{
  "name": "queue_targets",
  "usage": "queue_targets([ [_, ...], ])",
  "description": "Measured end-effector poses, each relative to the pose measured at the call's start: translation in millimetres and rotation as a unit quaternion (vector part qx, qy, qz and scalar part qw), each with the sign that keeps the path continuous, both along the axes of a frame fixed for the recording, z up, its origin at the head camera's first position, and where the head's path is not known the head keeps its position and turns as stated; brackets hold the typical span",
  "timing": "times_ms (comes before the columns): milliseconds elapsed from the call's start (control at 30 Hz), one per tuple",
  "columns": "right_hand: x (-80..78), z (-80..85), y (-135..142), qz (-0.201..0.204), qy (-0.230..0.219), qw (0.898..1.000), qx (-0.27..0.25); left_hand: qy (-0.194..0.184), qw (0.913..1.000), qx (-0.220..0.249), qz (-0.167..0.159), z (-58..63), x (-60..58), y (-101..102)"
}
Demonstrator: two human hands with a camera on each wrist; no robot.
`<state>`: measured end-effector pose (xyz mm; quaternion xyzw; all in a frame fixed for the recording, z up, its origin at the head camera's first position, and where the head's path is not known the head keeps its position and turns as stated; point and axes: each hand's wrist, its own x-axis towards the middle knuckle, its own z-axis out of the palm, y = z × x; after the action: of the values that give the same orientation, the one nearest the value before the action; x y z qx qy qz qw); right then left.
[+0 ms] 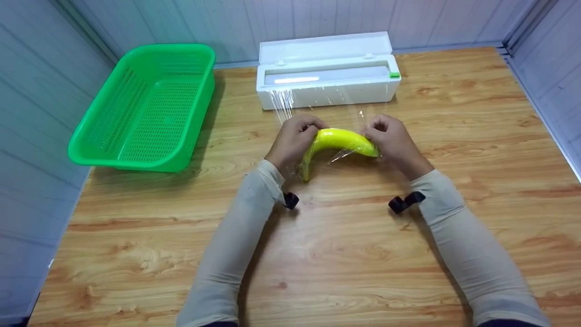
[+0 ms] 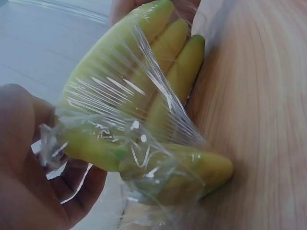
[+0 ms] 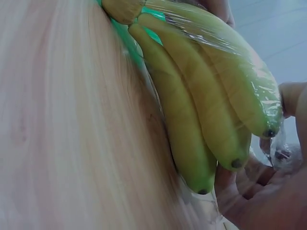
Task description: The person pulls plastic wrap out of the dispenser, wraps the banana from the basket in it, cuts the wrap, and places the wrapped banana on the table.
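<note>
A bunch of yellow bananas [image 1: 338, 138] with greenish tips is partly covered by clear cling film [image 2: 127, 88], which lies in tight creases over it in the left wrist view. At the stem end, my left hand [image 1: 294, 141] pinches gathered film against the bunch. My right hand [image 1: 395, 143] grips bunched-up film beside the banana tips, its fingers curled in the right wrist view. Behind the hands, the film stretches back to a white cling film dispenser [image 1: 329, 97] with its lid raised. Some fingertips are hidden behind the fruit.
To the left stands a green plastic basket [image 1: 199, 127] with slotted sides and base. A green slider [image 1: 394, 75] sits at the dispenser's right end. Pale wall panels [image 1: 327, 16] border the wooden table [image 1: 340, 272] behind and on both sides.
</note>
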<state>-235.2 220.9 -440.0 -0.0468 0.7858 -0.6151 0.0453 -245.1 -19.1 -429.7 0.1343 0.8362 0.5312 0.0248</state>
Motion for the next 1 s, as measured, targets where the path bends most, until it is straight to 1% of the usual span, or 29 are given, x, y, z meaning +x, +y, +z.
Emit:
queue_targets([
  [100, 5.6, 10.4, -3.1, 0.020, 0.059, 0.998, -0.018, 0.015, 0.9999, -0.003, -0.005, 0.6, 0.5, -0.5],
  [167, 10.8, 18.1, -6.0, 0.034, 0.114, 0.993, -0.001, 0.026, 0.9996, 0.001, -0.010, 0.4, 0.5, -0.4],
  [267, 17.3, 25.9, -9.9, 0.044, 0.196, 0.979, 0.046, 0.050, 0.9987, -0.002, -0.014, -0.2, -0.5, 0.1],
  [367, 19.4, 25.7, -10.1, 0.056, 0.242, 0.966, 0.070, 0.080, 0.9965, -0.023, -0.010, -0.3, -1.4, 0.2],
  [467, 16.5, 18.6, -7.1, 0.065, 0.252, 0.962, 0.087, 0.105, 0.9930, -0.052, 0.000, 0.6, -0.9, -0.4],
  [567, 10.5, 9.0, -4.2, 0.080, 0.251, 0.957, 0.125, 0.114, 0.9911, -0.069, 0.006, 1.3, -0.3, -1.3],
  [667, 5.8, 3.1, -3.1, 0.096, 0.253, 0.947, 0.172, 0.106, 0.9917, -0.072, 0.006, 2.8, -0.1, -2.3],
  [767, 4.0, 2.4, -3.1, 0.108, 0.255, 0.940, 0.199, 0.087, 0.9939, -0.068, 0.004, 5.1, 1.6, -4.6],
  [867, 4.4, 3.9, -3.0, 0.112, 0.247, 0.939, 0.211, 0.068, 0.9956, -0.064, 0.001, 6.7, 5.2, -9.8],
  [1000, 6.2, 3.8, -3.2, 0.109, 0.234, 0.942, 0.213, 0.066, 0.9954, -0.069, -0.003, 6.2, 13.5, -21.8],
])
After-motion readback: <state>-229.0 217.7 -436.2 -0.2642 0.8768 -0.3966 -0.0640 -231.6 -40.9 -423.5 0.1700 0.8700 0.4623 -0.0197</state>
